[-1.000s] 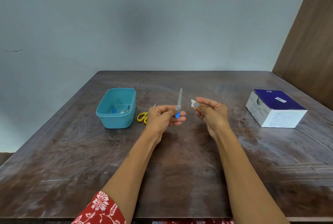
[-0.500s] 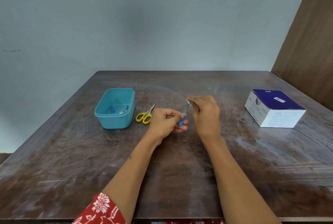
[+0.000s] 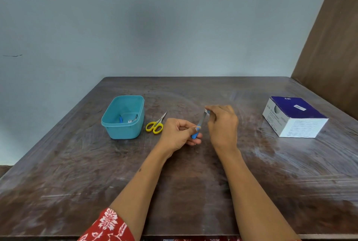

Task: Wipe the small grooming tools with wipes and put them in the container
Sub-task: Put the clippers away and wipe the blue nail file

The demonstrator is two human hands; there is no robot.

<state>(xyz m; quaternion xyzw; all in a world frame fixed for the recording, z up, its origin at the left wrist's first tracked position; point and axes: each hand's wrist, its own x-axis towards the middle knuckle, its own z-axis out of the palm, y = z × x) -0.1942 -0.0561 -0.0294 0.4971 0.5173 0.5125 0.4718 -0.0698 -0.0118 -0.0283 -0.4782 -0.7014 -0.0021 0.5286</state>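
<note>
At the centre of the frame the left hand [image 3: 177,134] pinched the blue handle of a nail file [image 3: 199,125], its fingers [image 3: 195,128] curled round the lower end so the slim metal blade slanted up and to the right. The right hand [image 3: 222,124] met the blade's tip, fingertips closed on a small white wipe [image 3: 206,112] folded over the metal. The wipe was mostly hidden by the fingers, so how much of the blade it covered was hard to say.

To wipe well, the left hand should probably hold the handle steady while the right draws the wipe along the whole blade, handle to tip, turning the file so both faces are cleaned; a light pinch should be enough, since the thin blade may flex.

The file looked narrow and flat, grey and dull along the blade, with a short bright-blue plastic grip. It was held above the counter [image 3: 193,192], apart from it.

Left of the hands lay yellow-handled scissors [image 3: 156,124], not yet in the teal container [image 3: 124,116] at centre left, which already held a few small tools. A blue-and-white box [image 3: 294,116] stood at the right edge.
</note>
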